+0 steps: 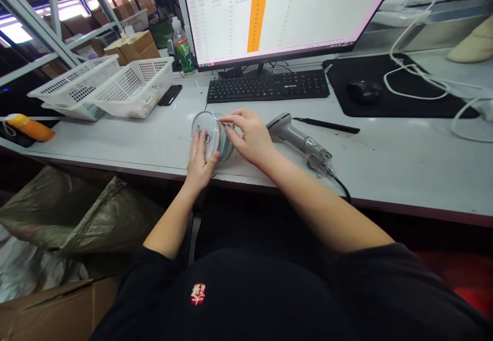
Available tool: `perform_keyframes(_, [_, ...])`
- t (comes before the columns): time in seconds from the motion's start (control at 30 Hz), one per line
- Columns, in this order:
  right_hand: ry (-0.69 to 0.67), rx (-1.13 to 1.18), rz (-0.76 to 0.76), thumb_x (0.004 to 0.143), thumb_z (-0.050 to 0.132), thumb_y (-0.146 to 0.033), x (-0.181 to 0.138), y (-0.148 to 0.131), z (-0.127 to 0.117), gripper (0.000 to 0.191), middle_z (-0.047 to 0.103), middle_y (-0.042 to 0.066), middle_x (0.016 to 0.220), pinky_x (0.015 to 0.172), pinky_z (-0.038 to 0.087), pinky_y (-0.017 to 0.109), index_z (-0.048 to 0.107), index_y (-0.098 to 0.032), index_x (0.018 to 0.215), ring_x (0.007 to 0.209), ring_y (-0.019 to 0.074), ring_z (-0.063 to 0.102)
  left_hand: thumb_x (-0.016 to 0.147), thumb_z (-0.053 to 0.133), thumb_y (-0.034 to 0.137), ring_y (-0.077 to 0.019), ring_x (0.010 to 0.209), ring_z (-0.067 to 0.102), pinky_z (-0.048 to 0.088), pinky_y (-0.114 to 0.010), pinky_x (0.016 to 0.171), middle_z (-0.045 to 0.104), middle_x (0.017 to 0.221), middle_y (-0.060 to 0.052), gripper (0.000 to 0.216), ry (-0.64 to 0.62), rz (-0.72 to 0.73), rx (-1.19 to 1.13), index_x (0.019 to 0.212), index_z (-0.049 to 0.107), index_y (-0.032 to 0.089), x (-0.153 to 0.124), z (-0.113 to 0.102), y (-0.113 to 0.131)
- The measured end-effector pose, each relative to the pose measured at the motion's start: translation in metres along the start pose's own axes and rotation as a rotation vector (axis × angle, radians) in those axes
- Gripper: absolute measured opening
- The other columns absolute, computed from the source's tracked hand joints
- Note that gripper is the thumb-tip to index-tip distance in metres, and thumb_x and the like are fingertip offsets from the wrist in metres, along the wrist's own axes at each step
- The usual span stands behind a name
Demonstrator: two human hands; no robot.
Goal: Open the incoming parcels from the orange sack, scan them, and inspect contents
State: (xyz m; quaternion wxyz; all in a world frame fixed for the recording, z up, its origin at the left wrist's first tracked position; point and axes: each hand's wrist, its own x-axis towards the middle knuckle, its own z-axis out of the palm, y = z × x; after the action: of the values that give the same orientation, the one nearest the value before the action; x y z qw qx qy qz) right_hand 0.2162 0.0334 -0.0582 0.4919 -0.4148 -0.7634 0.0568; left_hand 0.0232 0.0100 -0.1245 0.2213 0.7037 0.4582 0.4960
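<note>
The left hand (200, 160) and right hand (251, 138) are clasping a round container (211, 134), lying on its side at the near edge of the desk (127, 138). The left is pressing its clear face and the right is gripping its rim. A grey scanner (298, 139) is lying just beside the right hand, and a black keyboard (267, 85) is sitting farther back.

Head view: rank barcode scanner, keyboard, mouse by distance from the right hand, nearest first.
1. barcode scanner, just right of the right hand holding the round tin.
2. keyboard, behind it, below the monitor.
3. mouse, far right on the black pad.
</note>
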Motion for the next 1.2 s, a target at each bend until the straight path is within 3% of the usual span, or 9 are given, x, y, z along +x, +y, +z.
perform_keyframes(0.1, [-0.033, -0.029, 0.03, 0.093, 0.049, -0.016, 0.004, 0.011, 0.005, 0.04, 0.07, 0.013, 0.128, 0.105, 0.05, 0.049, 0.072, -0.02, 0.125, 0.118, 0.0294, 0.063, 0.094, 0.059, 0.07, -0.0359, 0.159, 0.029, 0.006, -0.064, 0.131, 0.042, 0.167, -0.012, 0.07, 0.024, -0.016, -0.022, 0.151, 0.054, 0.029, -0.005, -0.001, 0.01])
perform_keyframes(0.2, [-0.087, 0.026, 0.052, 0.087, 0.045, -0.009, -0.001, 0.017, 0.013, 0.052, 0.069, 0.013, 0.134, 0.109, 0.05, 0.05, 0.066, -0.017, 0.134, 0.122, 0.0291, 0.063, 0.099, 0.061, 0.055, -0.0305, 0.14, 0.058, 0.021, -0.059, 0.131, 0.071, 0.138, -0.009, 0.038, 0.079, 0.042, -0.235, 0.121, 0.074, 0.027, -0.007, -0.004, 0.02])
perform_keyframes(0.3, [-0.076, 0.096, 0.029, 0.086, 0.044, -0.008, -0.007, 0.017, 0.017, 0.055, 0.071, 0.011, 0.132, 0.111, 0.049, 0.05, 0.065, -0.018, 0.135, 0.124, 0.0276, 0.063, 0.096, 0.07, 0.043, -0.0282, 0.125, 0.07, 0.036, -0.053, 0.127, 0.081, 0.111, -0.006, 0.02, 0.072, 0.062, -0.417, 0.093, 0.079, 0.025, -0.006, -0.007, 0.023])
perform_keyframes(0.4, [-0.015, 0.147, -0.029, 0.087, 0.043, -0.007, -0.01, 0.01, 0.02, 0.054, 0.07, 0.01, 0.133, 0.116, 0.046, 0.05, 0.066, -0.021, 0.133, 0.133, 0.0272, 0.058, 0.089, 0.078, 0.039, -0.0264, 0.113, 0.075, 0.046, -0.048, 0.119, 0.082, 0.103, -0.005, 0.016, 0.055, -0.037, -0.531, 0.095, 0.081, 0.024, -0.002, -0.007, 0.016])
perform_keyframes(0.53, [-0.094, 0.138, -0.183, 0.087, 0.043, -0.006, -0.009, 0.001, 0.024, 0.053, 0.072, 0.01, 0.129, 0.117, 0.046, 0.049, 0.068, -0.021, 0.132, 0.143, 0.027, 0.051, 0.081, 0.084, 0.04, -0.0214, 0.091, 0.078, 0.058, -0.038, 0.098, 0.081, 0.09, -0.005, 0.023, 0.003, -0.178, -0.645, 0.093, 0.079, 0.021, -0.001, -0.003, 0.004])
perform_keyframes(0.7, [-0.107, 0.02, -0.162, 0.091, 0.045, -0.008, -0.002, 0.009, 0.024, 0.048, 0.073, 0.009, 0.125, 0.112, 0.05, 0.047, 0.069, -0.022, 0.13, 0.135, 0.0278, 0.055, 0.075, 0.08, 0.03, -0.0214, 0.097, 0.076, 0.058, -0.04, 0.099, 0.078, 0.101, -0.003, 0.017, 0.102, -0.186, -0.763, 0.083, 0.067, 0.022, -0.002, -0.001, 0.008])
perform_keyframes(0.8, [-0.09, -0.025, -0.118, 0.09, 0.046, -0.007, 0.001, 0.018, 0.021, 0.044, 0.074, 0.009, 0.117, 0.109, 0.051, 0.047, 0.071, -0.022, 0.124, 0.129, 0.0282, 0.058, 0.075, 0.071, 0.029, -0.0168, 0.08, 0.072, 0.059, -0.033, 0.084, 0.071, 0.082, -0.002, 0.022, 0.071, -0.23, -0.77, 0.061, 0.057, 0.019, 0.001, -0.004, 0.014])
perform_keyframes(0.93, [-0.075, -0.065, -0.117, 0.093, 0.05, -0.011, -0.001, 0.022, 0.02, 0.036, 0.076, 0.009, 0.109, 0.107, 0.052, 0.047, 0.073, -0.022, 0.118, 0.127, 0.0296, 0.058, 0.074, 0.077, 0.035, -0.01, 0.057, 0.057, 0.049, -0.024, 0.061, 0.059, 0.06, 0.002, 0.018, 0.044, -0.315, -0.735, 0.076, 0.074, 0.018, 0.006, -0.01, 0.014])
perform_keyframes(1.2, [-0.134, -0.106, -0.225, 0.091, 0.07, -0.023, -0.007, 0.025, 0.019, 0.036, 0.075, 0.007, 0.124, 0.105, 0.05, 0.051, 0.073, -0.026, 0.126, 0.13, 0.0338, 0.054, 0.059, 0.092, 0.039, -0.0103, 0.062, 0.064, 0.052, -0.022, 0.062, 0.067, 0.069, 0.002, 0.035, 0.165, -0.366, -0.762, 0.079, 0.071, 0.02, 0.012, -0.032, 0.012])
